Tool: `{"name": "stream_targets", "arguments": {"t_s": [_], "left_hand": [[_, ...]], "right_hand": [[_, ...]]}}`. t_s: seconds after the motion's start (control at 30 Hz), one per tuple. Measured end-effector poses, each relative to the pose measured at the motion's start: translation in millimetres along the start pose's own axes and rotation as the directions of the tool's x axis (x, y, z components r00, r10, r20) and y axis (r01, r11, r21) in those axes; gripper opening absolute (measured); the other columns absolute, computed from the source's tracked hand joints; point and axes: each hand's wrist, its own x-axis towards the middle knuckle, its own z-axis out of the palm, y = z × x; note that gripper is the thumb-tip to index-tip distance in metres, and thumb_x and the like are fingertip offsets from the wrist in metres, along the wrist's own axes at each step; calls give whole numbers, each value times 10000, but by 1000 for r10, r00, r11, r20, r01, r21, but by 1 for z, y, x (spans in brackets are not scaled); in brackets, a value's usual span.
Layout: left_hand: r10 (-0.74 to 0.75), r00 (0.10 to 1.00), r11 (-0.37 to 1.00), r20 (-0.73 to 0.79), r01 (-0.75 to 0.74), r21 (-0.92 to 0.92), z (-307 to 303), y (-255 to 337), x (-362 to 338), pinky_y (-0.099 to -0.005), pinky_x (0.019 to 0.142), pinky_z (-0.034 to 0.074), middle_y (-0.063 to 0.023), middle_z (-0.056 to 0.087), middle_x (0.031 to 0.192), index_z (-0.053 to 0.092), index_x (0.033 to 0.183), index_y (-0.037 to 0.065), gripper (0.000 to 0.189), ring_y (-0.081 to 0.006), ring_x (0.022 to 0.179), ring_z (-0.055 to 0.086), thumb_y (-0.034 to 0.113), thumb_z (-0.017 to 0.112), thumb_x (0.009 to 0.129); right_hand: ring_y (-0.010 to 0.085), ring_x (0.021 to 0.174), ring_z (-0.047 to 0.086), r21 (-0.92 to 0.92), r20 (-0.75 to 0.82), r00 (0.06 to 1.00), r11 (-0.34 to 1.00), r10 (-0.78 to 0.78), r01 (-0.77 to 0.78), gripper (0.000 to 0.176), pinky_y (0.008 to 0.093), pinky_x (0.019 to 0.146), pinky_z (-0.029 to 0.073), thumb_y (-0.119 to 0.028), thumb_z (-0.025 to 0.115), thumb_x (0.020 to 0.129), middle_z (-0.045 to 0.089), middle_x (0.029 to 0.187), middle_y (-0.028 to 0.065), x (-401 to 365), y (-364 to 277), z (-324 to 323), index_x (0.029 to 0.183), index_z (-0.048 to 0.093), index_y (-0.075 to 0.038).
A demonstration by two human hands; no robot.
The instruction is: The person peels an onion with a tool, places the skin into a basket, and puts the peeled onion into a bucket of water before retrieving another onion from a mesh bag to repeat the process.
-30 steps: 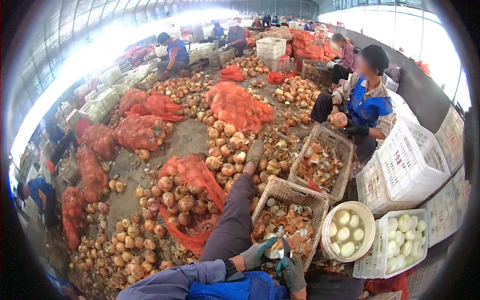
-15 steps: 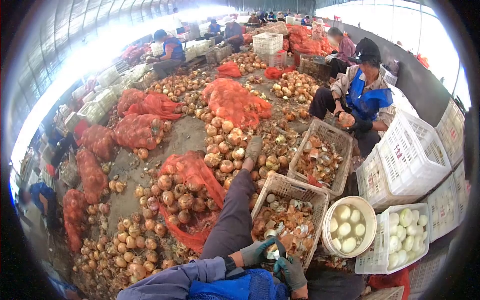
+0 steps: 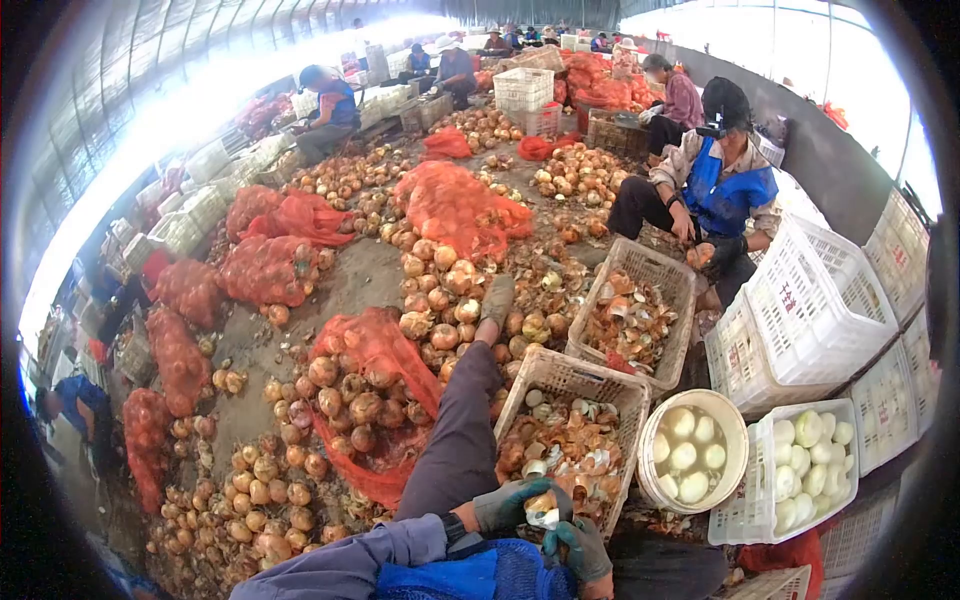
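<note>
Onion peeling, floor level, crates all round

Head view. Left hand (image 3: pixel 512 505), gloved, closes round a partly peeled onion (image 3: pixel 543 511), white flesh showing, brown skin on top. Onion sits low in view, at the near edge of a crate of peelings (image 3: pixel 585 372). Right hand (image 3: pixel 583 550), also gloved, curls just beside the onion; cannot tell whether it grips a tool.

Right of that crate: round bucket (image 3: pixel 738 445), pale onions in cloudy liquid. Beyond it, white crate (image 3: pixel 762 490) of peeled onions.

Left of the outstretched leg (image 3: pixel 450 440): open red mesh bag (image 3: pixel 375 345), unpeeled onions spilling out; more loose onions (image 3: pixel 265 500) on the floor.

Up right, a co-worker in blue vest (image 3: pixel 722 195) sits behind a second peelings crate (image 3: pixel 652 265), hands at an onion.
</note>
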Motion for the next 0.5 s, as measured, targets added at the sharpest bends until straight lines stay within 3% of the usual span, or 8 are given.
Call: {"name": "stream_targets", "arguments": {"t_s": [0.03, 0.07, 0.17, 0.27, 0.33, 0.4, 0.43, 0.5], "left_hand": [[-236, 971, 857, 46, 231, -462, 5, 1, 2, -380, 1058, 564, -119, 700, 1362, 589, 1460, 41, 472, -254, 1212, 701, 208, 721, 1039], [-412, 890, 468, 195, 390, -793, 7, 2, 4, -373, 1055, 570, -117, 703, 1361, 587, 1465, 42, 443, -239, 1208, 703, 243, 680, 1082], [-478, 853, 404, 210, 426, -809, 7, -13, 4, -344, 1036, 587, -102, 713, 1343, 579, 1481, 45, 438, -187, 1169, 717, 343, 540, 1163], [-411, 896, 537, 169, 387, -749, 17, 21, -1, -337, 1024, 595, -88, 737, 1277, 591, 1487, 77, 444, -165, 1152, 724, 380, 533, 1167], [-421, 876, 404, 235, 413, -816, 10, 20, -2, -346, 1035, 594, -88, 729, 1297, 576, 1515, 93, 433, -174, 1175, 720, 334, 557, 1157], [-367, 881, 293, 299, 414, -862, -3, -21, 2, -359, 1055, 585, -88, 710, 1352, 555, 1540, 107, 478, -196, 1233, 701, 149, 674, 1079], [-377, 893, 322, 245, 375, -870, 0, -26, 2, -367, 1050, 590, -91, 717, 1347, 570, 1521, 93, 446, -204, 1222, 708, 203, 648, 1096], [-431, 900, 488, 62, 290, -823, 8, -4, 5, -382, 1041, 600, -99, 731, 1337, 600, 1483, 64, 429, -222, 1200, 723, 309, 594, 1131]], "right_hand": [[190, 619, 643, 79, 5, 1000, 997, -2, 2, 371, 349, 583, 521, -319, 639, 1054, 699, 747, 86, -2, 0, 1, 950, 732, 25], [188, 627, 649, 158, 11, 1000, 987, -5, 3, 354, 344, 588, 522, -314, 645, 1043, 696, 745, 85, -4, 1, 2, 965, 725, 22], [191, 591, 639, 172, -142, 990, 984, -15, 40, 356, 333, 562, 511, -320, 657, 1019, 680, 714, 78, -5, 21, -5, 958, 708, 27], [219, 533, 612, 282, -182, 980, 951, -74, 125, 425, 345, 493, 489, -367, 682, 1019, 664, 691, 92, -5, 21, -16, 1050, 703, 57], [225, 470, 559, 484, -246, 955, 832, -168, 271, 484, 343, 431, 448, -405, 686, 1033, 616, 643, 71, -15, -10, 5, 1157, 693, 63], [206, 460, 538, 392, -227, 920, 835, -319, 386, 461, 334, 429, 445, -411, 661, 1054, 603, 634, 66, -8, -26, -3, 1154, 679, 39], [197, 455, 527, 352, -223, 901, 831, -373, 431, 450, 330, 427, 444, -415, 649, 1065, 596, 629, 63, -10, -27, -6, 1152, 672, 27], [170, 452, 515, 434, -357, 901, 811, -246, 393, 406, 325, 436, 455, -416, 601, 1098, 601, 652, 56, -13, -34, -4, 1086, 652, -13]]}}
